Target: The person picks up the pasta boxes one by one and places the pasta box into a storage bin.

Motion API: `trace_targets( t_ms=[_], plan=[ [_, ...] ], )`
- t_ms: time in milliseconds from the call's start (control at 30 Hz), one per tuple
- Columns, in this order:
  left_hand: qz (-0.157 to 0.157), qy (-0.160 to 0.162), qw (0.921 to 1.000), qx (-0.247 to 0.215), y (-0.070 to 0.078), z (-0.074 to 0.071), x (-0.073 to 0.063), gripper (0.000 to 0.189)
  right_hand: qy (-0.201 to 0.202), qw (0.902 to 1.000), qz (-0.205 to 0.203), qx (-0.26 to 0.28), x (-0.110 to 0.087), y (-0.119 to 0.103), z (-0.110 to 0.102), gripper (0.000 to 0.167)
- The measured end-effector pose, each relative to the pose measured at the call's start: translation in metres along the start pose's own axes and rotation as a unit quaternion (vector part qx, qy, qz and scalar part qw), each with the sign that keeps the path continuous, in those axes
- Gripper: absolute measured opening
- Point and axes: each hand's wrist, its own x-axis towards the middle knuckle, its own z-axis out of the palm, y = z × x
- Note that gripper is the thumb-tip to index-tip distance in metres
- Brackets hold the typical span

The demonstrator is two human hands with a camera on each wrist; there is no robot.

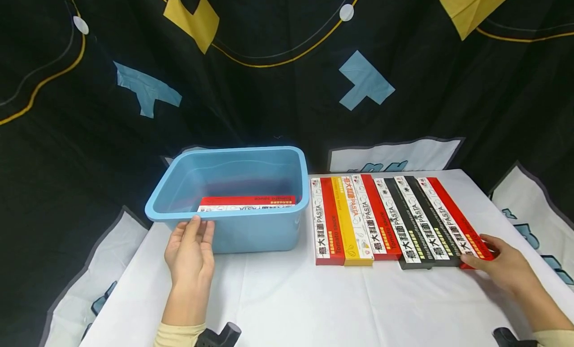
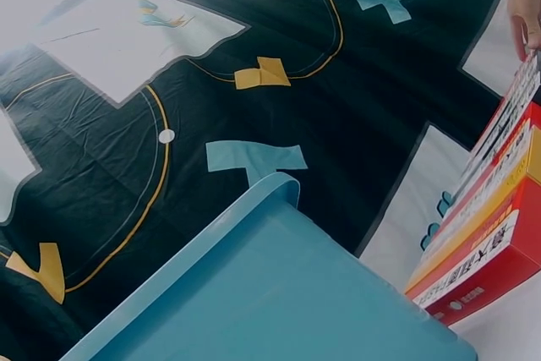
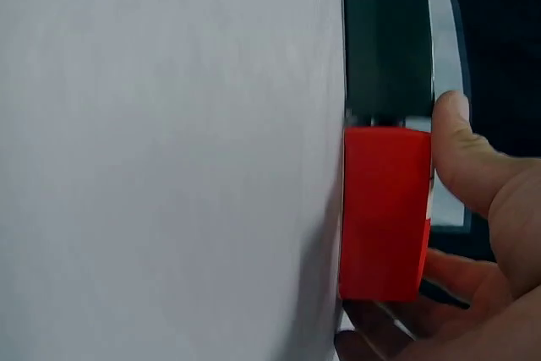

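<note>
Where two cream sleeves enter at the bottom edge, a person's two bare hands reach over a white bench. At left, the left hand touches the near rim of a blue bin with its fingertips; whether they grip it, I cannot tell. At right, the right hand grasps the near end of the end red box, thumb on top and fingers round its outer side.

That box closes a row of six pasta boxes, side by side right of the bin: three red, one yellow box, two black boxes. From left they run red, yellow, red, black, black, red.

One container stands here, the blue bin. Inside shows one tomato-sauce box, partly hidden by the near wall.

Behind hangs a black cloth with two yellow patches and two blue patches.
</note>
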Motion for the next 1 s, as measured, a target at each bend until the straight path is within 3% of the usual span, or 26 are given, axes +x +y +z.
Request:
trace_targets(
  t_ms=[133, 267, 467, 567, 667, 767, 900, 1000],
  plan=[
    [0.000, 0.002, 1.0000, -0.002, -0.001, 0.000, 0.000, 0.037, -0.001, 0.9989, 0.047, -0.002, 0.002, 0.005, -0.004, 0.115],
    [-0.001, -0.005, 1.0000, -0.002, -0.001, 0.001, -0.001, 0.041, 0.013, 0.9963, 0.079, -0.033, 0.004, 0.006, -0.005, 0.104],
    [-0.002, -0.005, 1.0000, -0.001, 0.000, 0.000, -0.001, 0.039, 0.031, 0.9910, 0.077, -0.106, 0.008, 0.006, -0.002, 0.102],
    [-0.001, -0.003, 1.0000, -0.002, -0.001, 0.000, -0.001, 0.037, 0.042, 0.9903, 0.083, -0.103, 0.007, 0.006, -0.002, 0.102],
    [0.002, -0.005, 1.0000, -0.002, -0.001, 0.000, -0.002, 0.037, 0.068, 0.9898, 0.103, -0.072, 0.005, 0.004, -0.004, 0.099],
    [0.005, -0.011, 0.9999, 0.000, 0.000, 0.000, -0.002, 0.040, 0.112, 0.9848, 0.132, -0.006, 0.001, -0.002, -0.007, 0.095],
    [0.005, -0.011, 0.9999, -0.004, 0.000, 0.001, -0.002, 0.042, 0.179, 0.9662, 0.161, 0.091, -0.004, -0.015, -0.013, 0.084],
    [0.007, -0.009, 0.9999, 0.004, 0.000, 0.001, -0.003, 0.041, 0.217, 0.9510, 0.174, 0.135, -0.008, -0.023, -0.019, 0.078]
  ],
)
